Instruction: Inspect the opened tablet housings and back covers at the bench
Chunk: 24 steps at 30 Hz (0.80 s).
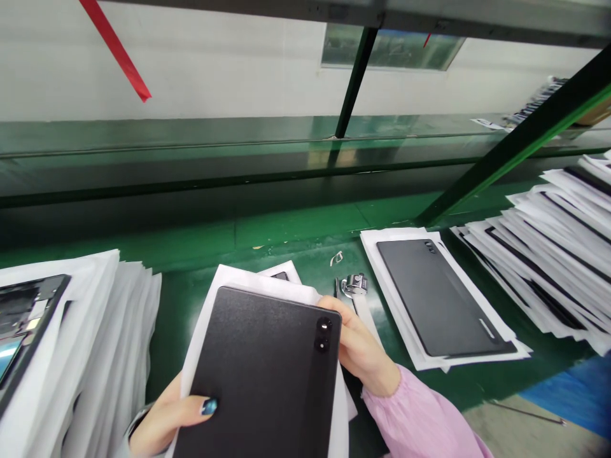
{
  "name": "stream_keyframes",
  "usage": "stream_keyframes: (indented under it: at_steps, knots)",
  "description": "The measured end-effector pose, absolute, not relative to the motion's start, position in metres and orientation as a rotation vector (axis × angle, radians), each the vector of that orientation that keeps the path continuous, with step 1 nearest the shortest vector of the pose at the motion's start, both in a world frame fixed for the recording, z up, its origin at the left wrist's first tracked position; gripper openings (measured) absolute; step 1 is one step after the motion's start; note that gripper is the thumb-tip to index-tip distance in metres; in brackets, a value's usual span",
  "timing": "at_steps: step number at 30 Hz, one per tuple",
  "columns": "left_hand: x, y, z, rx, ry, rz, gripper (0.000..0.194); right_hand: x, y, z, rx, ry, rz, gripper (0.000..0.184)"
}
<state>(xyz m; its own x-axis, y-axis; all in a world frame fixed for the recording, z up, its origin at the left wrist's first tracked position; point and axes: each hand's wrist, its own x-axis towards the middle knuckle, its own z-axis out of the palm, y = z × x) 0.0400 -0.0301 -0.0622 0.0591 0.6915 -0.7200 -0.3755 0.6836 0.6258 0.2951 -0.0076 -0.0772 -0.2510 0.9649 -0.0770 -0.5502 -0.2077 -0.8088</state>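
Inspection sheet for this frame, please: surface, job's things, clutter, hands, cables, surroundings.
Surface: green bench.
Job's things: black tablet held in both hands, white sheet behind it.
Clutter: grey tablet on paper; stacks of white sheets at both sides; small metal fitting.
Grippers: left hand at the tablet's lower edge; right hand at its camera corner.
Cables: thin dark line on the floor, kind unclear.
Surroundings: green steel frame, white wall, red strap.

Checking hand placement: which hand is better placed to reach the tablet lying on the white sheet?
Right hand, probably: it is nearest that tablet; the left hand is farther off, gripping the held tablet.
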Motion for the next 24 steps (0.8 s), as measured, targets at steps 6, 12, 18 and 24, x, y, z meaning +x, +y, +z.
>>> stream_keyframes:
  at_steps: [6,12,18,24]
  knots:
    - [0.029,-0.029,-0.074,0.372,1.269,0.785,0.038,0.298,-0.011,-0.081,-0.724,-0.911,1.636,0.030]
    - [0.027,-0.028,-0.076,0.353,1.266,0.791,0.038,0.304,-0.014,-0.083,-0.730,-1.003,1.547,0.028]
    - [0.039,-0.030,-0.063,0.342,1.264,0.788,0.039,0.303,-0.009,-0.082,-0.782,-0.926,1.408,0.022]
    - [0.040,-0.028,-0.067,0.375,1.269,0.874,0.047,0.305,-0.007,-0.087,-0.816,-0.882,1.409,0.032]
